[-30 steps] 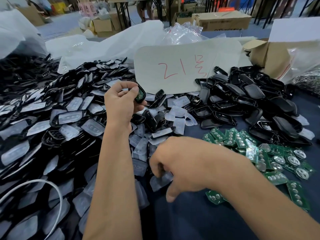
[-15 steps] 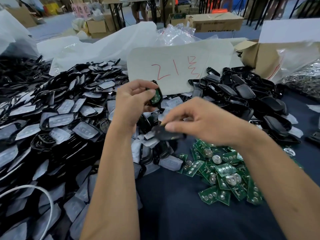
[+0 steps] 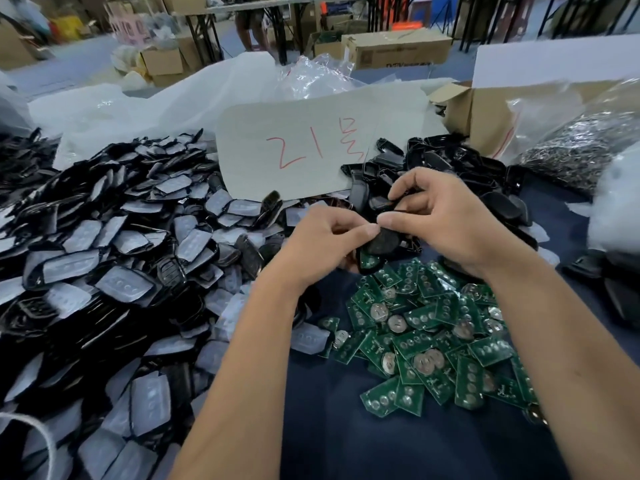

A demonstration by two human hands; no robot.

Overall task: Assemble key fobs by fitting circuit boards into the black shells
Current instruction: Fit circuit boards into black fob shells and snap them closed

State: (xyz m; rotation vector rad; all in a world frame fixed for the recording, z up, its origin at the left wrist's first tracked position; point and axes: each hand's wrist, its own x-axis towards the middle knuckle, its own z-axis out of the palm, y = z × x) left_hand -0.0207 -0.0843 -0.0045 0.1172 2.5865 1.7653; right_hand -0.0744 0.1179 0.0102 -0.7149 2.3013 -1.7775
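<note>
Nearest lies the loose heap of green circuit boards [image 3: 433, 344], coin cells showing on several, spread on the dark blue tablecloth [image 3: 363, 445]. Just above it the two hands meet. The left hand [image 3: 322, 247] grips a black shell [image 3: 379, 245] with a green board seated in its lower end, thumb tip pressing the top face. The right hand [image 3: 446, 220] pinches a second dark piece against the shell's upper edge; its exact shape is hidden by the fingers.

The shell looks light, stiff and glossy, so likely slippery; best held by its side edges, leaving the open face free. The board is thin and rigid, probably fragile at its contacts, so pressing at the rim seems wiser than on the components.

To the left spreads a big pile of shells with pale rubber button pads [image 3: 121, 265]; more empty shells [image 3: 450, 168] sit beyond the hands. Behind stands a cardboard sign [image 3: 311, 150] marked in red, plastic bags, cardboard boxes [image 3: 398, 50] and table legs in a warehouse room.
</note>
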